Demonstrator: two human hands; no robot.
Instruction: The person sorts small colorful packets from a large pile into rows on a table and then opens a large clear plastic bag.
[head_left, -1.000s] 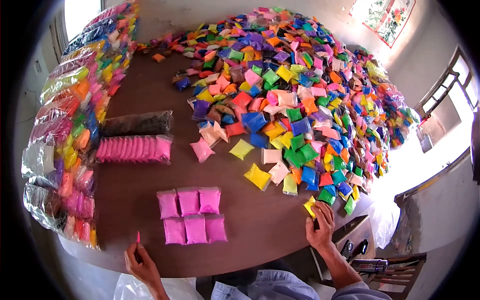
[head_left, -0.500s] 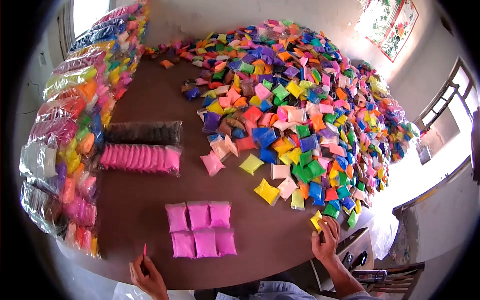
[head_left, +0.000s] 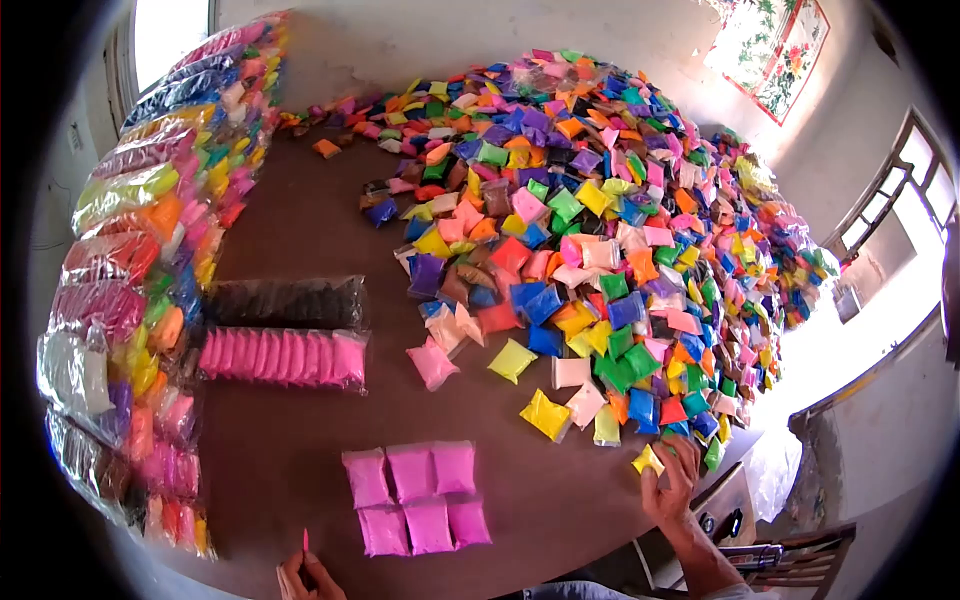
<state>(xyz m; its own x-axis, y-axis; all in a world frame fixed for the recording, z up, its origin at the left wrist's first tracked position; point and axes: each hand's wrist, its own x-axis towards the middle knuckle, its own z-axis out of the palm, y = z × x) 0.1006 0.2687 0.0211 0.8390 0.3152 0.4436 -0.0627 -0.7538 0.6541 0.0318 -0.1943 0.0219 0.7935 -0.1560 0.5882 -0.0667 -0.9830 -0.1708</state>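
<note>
At the table's front edge my left hand (head_left: 309, 578) is closed on a slim pink pointed stick (head_left: 306, 540) that stands up from its fingers. I cannot make out its exact kind. My right hand (head_left: 674, 478) pinches a small yellow packet (head_left: 648, 460) at the lower edge of the big heap. Between my hands lie several magenta-pink packets (head_left: 428, 526) in two touching rows. A larger yellow packet (head_left: 546, 414) rests on the table, left of my right hand and farther away.
The heap of colourful packets (head_left: 620, 300) covers the table's right side. Filled clear bags (head_left: 110, 255) line the left edge. Beside them lie a long bag of pink packets (head_left: 283, 358) and a black one (head_left: 285, 302). A wooden chair (head_left: 810, 570) stands at lower right.
The whole scene sits lower in view, as the camera has tilted up. My left hand still holds the pink stick, and my right hand still grips the small yellow packet.
</note>
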